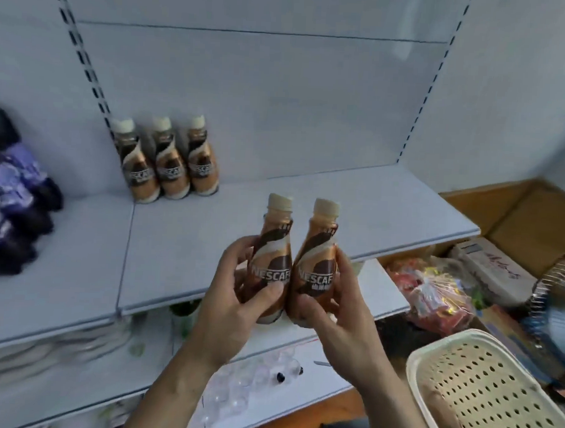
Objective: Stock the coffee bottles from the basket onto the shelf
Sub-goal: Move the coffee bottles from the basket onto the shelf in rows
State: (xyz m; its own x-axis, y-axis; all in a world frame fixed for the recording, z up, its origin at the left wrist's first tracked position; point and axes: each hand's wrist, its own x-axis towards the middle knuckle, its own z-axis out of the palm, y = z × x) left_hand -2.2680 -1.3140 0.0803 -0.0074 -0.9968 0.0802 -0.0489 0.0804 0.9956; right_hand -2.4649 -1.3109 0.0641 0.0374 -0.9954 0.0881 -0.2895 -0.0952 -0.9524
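Observation:
Two brown coffee bottles with cream caps are held upright side by side in front of the white shelf [307,202]. My left hand [235,296] grips the left bottle [273,245] and my right hand [338,310] grips the right bottle [318,251]. Both bottles touch each other just above the shelf's front edge. Three more coffee bottles [170,163] stand in a row at the back left of the shelf. The cream perforated basket [481,377] sits at the lower right; its contents are mostly cut off.
Dark purple packets [10,195] are piled on the shelf at the far left. A lower shelf [267,375] holds clear plastic items. To the right are a cardboard box [527,218], red snack bags [433,294] and a wire-framed object [556,290].

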